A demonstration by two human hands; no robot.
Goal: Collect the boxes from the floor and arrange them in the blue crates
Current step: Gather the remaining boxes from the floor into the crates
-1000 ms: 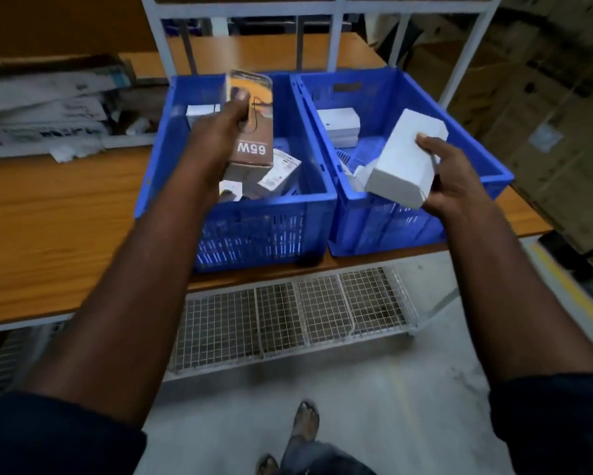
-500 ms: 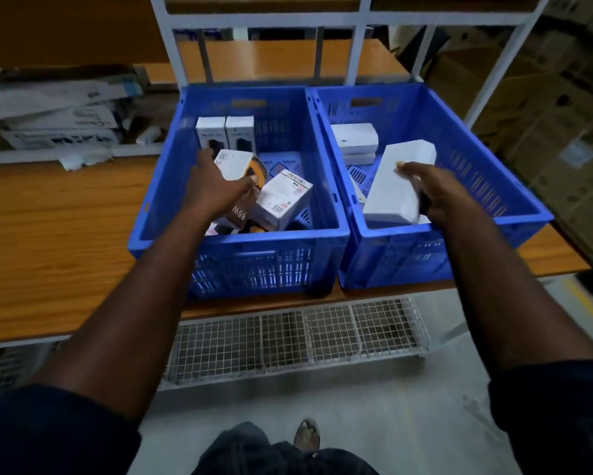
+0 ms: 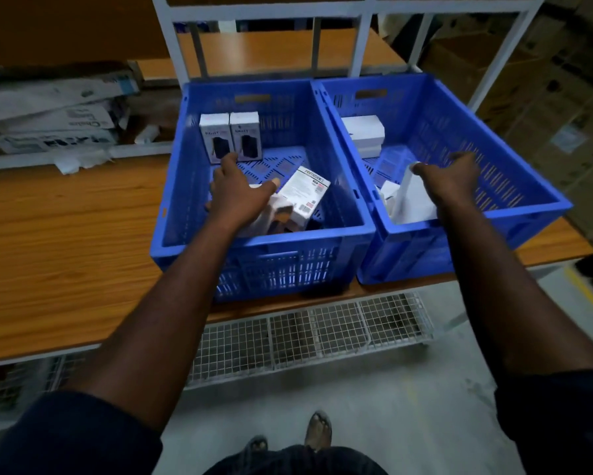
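Two blue crates stand side by side on the wooden table. Inside the left crate (image 3: 288, 269), my left hand (image 3: 240, 197) lies palm down with fingers spread over a blurred brown box (image 3: 276, 216). Beside it lies a white printed box (image 3: 305, 193). Two white boxes (image 3: 230, 137) stand upright at the back. In the right crate (image 3: 494, 186), my right hand (image 3: 452, 180) holds the top of a tall white box (image 3: 411, 204), which stands near the front wall. A small white box (image 3: 387, 192) and a stack of white boxes (image 3: 363, 135) are also in that crate.
The wooden table (image 3: 65, 234) stretches left of the crates. Flat cartons (image 3: 48, 111) are piled at the back left. A wire mesh shelf (image 3: 305, 334) hangs under the table. White rack posts (image 3: 356, 46) rise behind the crates. Cardboard cartons (image 3: 562, 97) fill the right side.
Both hands have dropped from above the crates down into them. The brown box now lies under my spread left hand, and the white box now stands in the right crate.
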